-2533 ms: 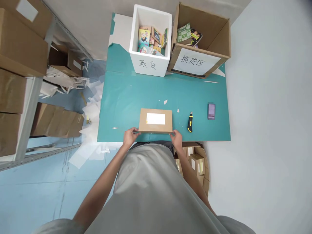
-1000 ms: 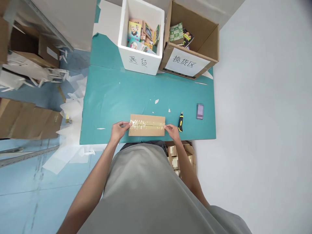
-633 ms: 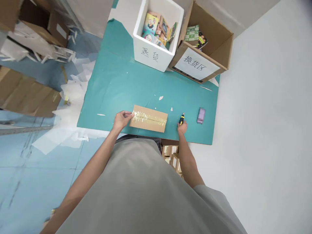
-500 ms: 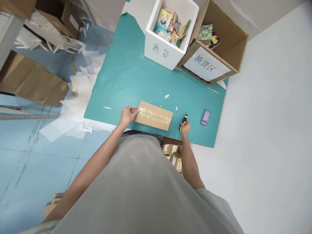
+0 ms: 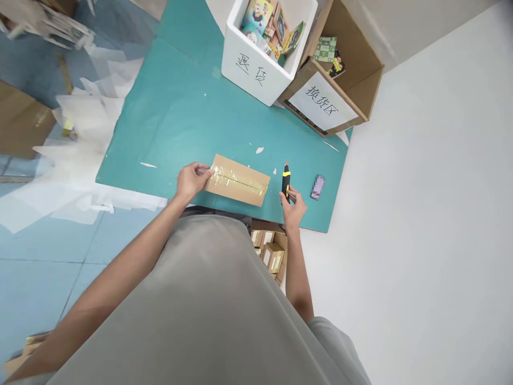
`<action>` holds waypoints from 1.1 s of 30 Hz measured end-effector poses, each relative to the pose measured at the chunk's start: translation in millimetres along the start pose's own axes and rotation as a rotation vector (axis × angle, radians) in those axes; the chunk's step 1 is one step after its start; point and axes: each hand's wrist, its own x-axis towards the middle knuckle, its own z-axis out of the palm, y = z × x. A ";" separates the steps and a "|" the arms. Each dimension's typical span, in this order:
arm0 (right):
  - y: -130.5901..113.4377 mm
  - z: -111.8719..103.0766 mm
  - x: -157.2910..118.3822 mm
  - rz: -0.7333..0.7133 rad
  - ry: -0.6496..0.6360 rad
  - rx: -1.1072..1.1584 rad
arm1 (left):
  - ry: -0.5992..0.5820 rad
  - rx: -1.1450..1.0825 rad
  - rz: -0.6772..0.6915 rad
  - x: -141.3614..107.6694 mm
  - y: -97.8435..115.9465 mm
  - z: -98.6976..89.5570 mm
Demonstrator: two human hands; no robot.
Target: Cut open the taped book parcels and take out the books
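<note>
A flat cardboard box (image 5: 237, 182) with shiny clear tape along its middle seam lies near the front edge of the green-topped table (image 5: 176, 123). My left hand (image 5: 191, 180) pinches the box's left end between thumb and fingers. To the right of the box, my right hand (image 5: 294, 207) grips a black and yellow utility knife (image 5: 286, 183). The knife points away from me and is apart from the box. Whether its blade is out is too small to tell for sure.
At the back stand a white foam bin (image 5: 256, 72) of colourful small boxes and books, and an open cardboard carton (image 5: 352, 91) with a paper sign. A blurred purple item (image 5: 318, 187) lies at right. White sheets (image 5: 92, 107) hang off the left side. Below are small boxes (image 5: 272, 254).
The knife in my right hand has turned more upright, pointing straight away from me, and the hand has opened up its grip slightly. The whole view has shifted; my left hand stays on the box.
</note>
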 end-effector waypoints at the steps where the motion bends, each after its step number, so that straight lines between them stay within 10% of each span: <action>1: -6.9 -2.9 -1.5 -0.026 0.000 -0.004 | -0.002 0.005 0.001 -0.3 1.4 -0.3; 8: -41.9 -1.2 -4.1 -0.088 -0.015 0.139 | 0.005 0.050 0.037 -4.0 10.1 -0.2; 16: -74.6 37.8 4.4 -0.003 -0.346 0.321 | -0.052 0.055 0.294 -17.5 18.7 -4.5; 33: -113.6 90.1 20.6 -0.680 -0.700 -0.701 | -0.277 -0.050 0.247 5.3 -2.4 -10.6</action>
